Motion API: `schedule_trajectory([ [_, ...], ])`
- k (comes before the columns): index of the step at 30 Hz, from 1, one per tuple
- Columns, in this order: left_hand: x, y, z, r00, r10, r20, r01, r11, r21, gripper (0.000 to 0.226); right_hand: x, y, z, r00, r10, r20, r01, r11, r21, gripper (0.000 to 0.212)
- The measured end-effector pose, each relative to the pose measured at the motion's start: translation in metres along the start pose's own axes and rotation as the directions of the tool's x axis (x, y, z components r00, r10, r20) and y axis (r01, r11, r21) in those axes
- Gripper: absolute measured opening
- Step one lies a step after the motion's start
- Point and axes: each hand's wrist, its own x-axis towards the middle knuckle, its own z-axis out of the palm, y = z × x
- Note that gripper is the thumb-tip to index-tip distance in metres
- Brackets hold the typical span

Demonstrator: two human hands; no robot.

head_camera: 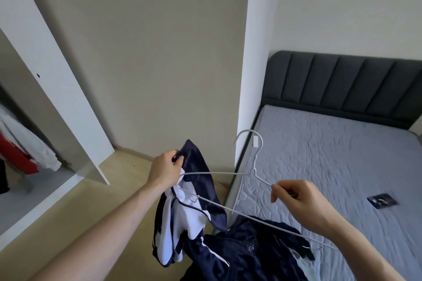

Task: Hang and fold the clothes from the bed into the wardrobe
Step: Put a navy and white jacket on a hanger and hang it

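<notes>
Bedroom corner, wardrobe open on the left and the bed on the right. Left hand grips the collar of a navy-and-white zip jacket, holding it up so it hangs open, I'd guess for threading. Right hand pinches a white wire hanger by its shoulder, its far end poking into the jacket. Jacket sits just below and between both hands; another dark garment lies on the bed's edge.
</notes>
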Motion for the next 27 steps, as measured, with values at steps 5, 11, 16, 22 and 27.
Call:
schedule_trajectory([
  [5,-0.017,0.033,-0.008,0.994,0.110,0.027,-0.106,0.989,-0.100,0.028,0.006,0.000,0.011,1.000,0.011,-0.002,-0.011,1.000,-0.001,0.037],
  [11,-0.046,0.095,-0.014,0.944,0.323,0.074,-0.283,0.903,-0.322,0.027,0.013,-0.005,0.044,1.000,0.003,-0.010,-0.003,0.999,0.037,0.039],
  [16,-0.063,0.116,-0.022,0.823,0.510,0.249,-0.454,0.855,-0.250,0.025,0.006,0.001,0.046,0.994,0.042,-0.104,0.002,0.922,0.388,0.052],
  [22,-0.055,0.120,-0.028,0.661,0.638,0.396,-0.686,0.727,-0.027,0.039,-0.001,0.008,0.043,0.995,0.033,-0.090,0.014,0.882,0.471,0.054],
  [27,-0.035,0.118,-0.028,0.562,0.601,0.568,-0.742,0.670,0.025,0.063,-0.006,0.012,0.045,0.993,0.050,-0.102,0.007,0.870,0.492,0.053],
])
